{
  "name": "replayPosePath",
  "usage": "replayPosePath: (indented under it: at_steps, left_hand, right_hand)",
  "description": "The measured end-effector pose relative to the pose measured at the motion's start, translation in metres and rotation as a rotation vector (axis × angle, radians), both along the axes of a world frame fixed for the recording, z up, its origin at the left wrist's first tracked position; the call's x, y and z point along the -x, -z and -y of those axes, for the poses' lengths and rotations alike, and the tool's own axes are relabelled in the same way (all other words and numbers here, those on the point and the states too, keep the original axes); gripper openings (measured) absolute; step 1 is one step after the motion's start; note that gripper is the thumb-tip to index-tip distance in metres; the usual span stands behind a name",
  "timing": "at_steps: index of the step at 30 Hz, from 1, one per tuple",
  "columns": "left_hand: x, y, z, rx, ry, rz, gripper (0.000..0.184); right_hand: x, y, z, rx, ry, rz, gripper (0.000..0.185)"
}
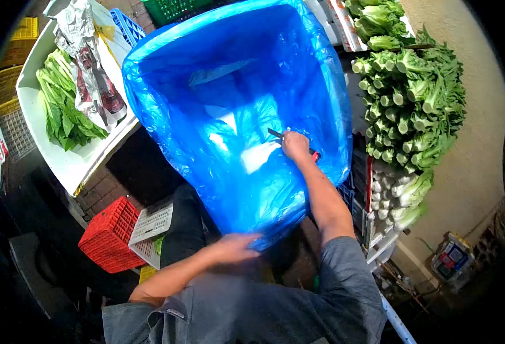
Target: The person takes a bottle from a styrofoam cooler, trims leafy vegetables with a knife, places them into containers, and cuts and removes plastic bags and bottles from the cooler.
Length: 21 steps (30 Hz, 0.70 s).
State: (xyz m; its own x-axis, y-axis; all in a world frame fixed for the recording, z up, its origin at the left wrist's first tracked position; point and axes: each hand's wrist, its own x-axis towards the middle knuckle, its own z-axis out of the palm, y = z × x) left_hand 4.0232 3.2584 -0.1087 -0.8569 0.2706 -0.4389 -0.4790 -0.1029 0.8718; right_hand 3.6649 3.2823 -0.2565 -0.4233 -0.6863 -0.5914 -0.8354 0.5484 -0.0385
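Note:
A large open container lined with a shiny blue plastic bag (238, 12) fills the middle of the head view. Over its right part my right hand (295, 145) is closed around a knife (275, 133); the dark blade points up and left, and a red end shows behind the hand. At the near edge of the bag is my left hand (238, 247), blurred by motion, its fingers against or just beside the plastic. Whether it grips the plastic is hidden by the blur.
Leafy greens (66, 103) and crumpled wrapping lie in a white tray (71, 172) at left. A red crate (110, 235) stands below it. Stacked cut vegetables (413, 103) and white-stemmed ones (404, 198) line the right side by a wall.

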Motion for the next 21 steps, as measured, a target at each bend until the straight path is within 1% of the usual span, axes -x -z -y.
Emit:
replayPosePath:
  at_steps: [2,3,8,9,11,13,14,15,16,17,18,19,20,21]
  left_hand:
    - [0.003,-0.005,0.005,-0.001,0.019,0.02,0.067]
    - [0.005,-0.008,0.007,-0.005,0.034,0.035,0.067]
    - [0.014,-0.02,0.02,-0.022,0.061,0.131,0.063]
    - [0.013,-0.016,0.022,0.018,-0.005,0.116,0.061]
    - [0.009,-0.012,0.03,0.095,-0.13,0.087,0.056]
    - [0.015,-0.01,0.058,0.179,-0.388,0.157,0.041]
    - [0.026,-0.012,0.077,0.258,-0.479,0.202,0.036]
    - [0.043,-0.014,0.095,0.046,-0.741,0.313,0.032]
    - [0.054,0.002,0.109,0.074,-0.849,0.311,0.032]
    - [0.067,0.012,0.122,0.089,-0.942,0.182,0.033]
    - [0.086,0.014,0.139,0.214,-0.909,0.141,0.036]
    - [0.103,0.03,0.147,0.29,-0.835,0.123,0.038]
    - [0.122,0.031,0.151,0.41,-0.767,0.075,0.043]
    - [0.134,0.045,0.153,0.389,-0.679,0.121,0.045]
  right_hand:
    - [-0.013,-0.012,0.004,0.036,-0.048,0.009,0.019]
    - [-0.022,-0.017,0.004,0.077,-0.018,0.004,0.019]
    - [-0.082,-0.075,0.013,0.164,-0.134,0.055,0.013]
    - [-0.093,-0.066,0.005,0.147,-0.082,0.047,0.013]
    - [-0.107,-0.084,-0.003,0.289,-0.09,0.146,0.008]
    - [-0.12,-0.088,-0.013,0.366,-0.037,0.189,0.007]
    - [-0.123,-0.088,-0.016,0.407,-0.014,0.205,0.006]
    - [-0.128,-0.087,-0.019,0.447,0.022,0.214,0.006]
    - [-0.133,-0.085,-0.022,0.488,0.061,0.223,0.005]
    - [-0.137,-0.084,-0.026,0.527,0.102,0.231,0.004]
    - [-0.139,-0.088,-0.028,0.539,0.117,0.247,0.003]
    - [-0.139,-0.093,-0.028,0.518,0.115,0.252,0.003]
    - [-0.138,-0.099,-0.028,0.497,0.111,0.26,0.003]
    - [-0.137,-0.102,-0.028,0.479,0.104,0.267,0.003]
